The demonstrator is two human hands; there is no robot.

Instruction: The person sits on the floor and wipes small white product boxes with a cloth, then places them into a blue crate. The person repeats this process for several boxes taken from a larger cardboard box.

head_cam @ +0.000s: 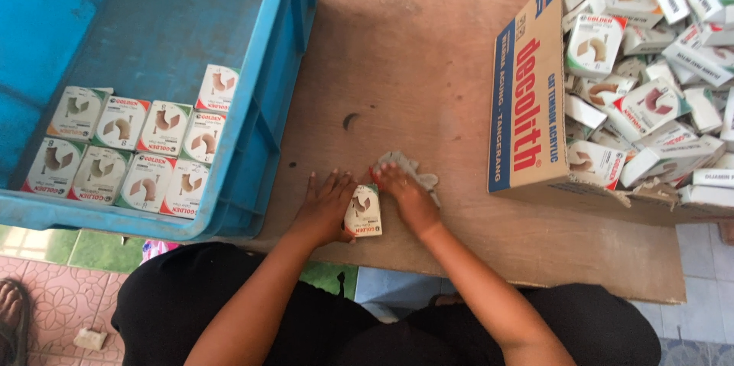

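A small white box [364, 212] with a picture of a tan curved fitting stands on the wooden board [413, 68] near its front edge. My left hand [327, 204] holds it from the left, fingers spread on the board. My right hand [405, 196] presses a crumpled grey cloth [405, 166] against the box's right side. Both forearms reach in from the bottom of the view.
A blue plastic crate [252, 137] at left holds several matching boxes in rows. An open cardboard carton [527, 106] at right is heaped with several more. Tiled floor and a foot show below the board's edge.
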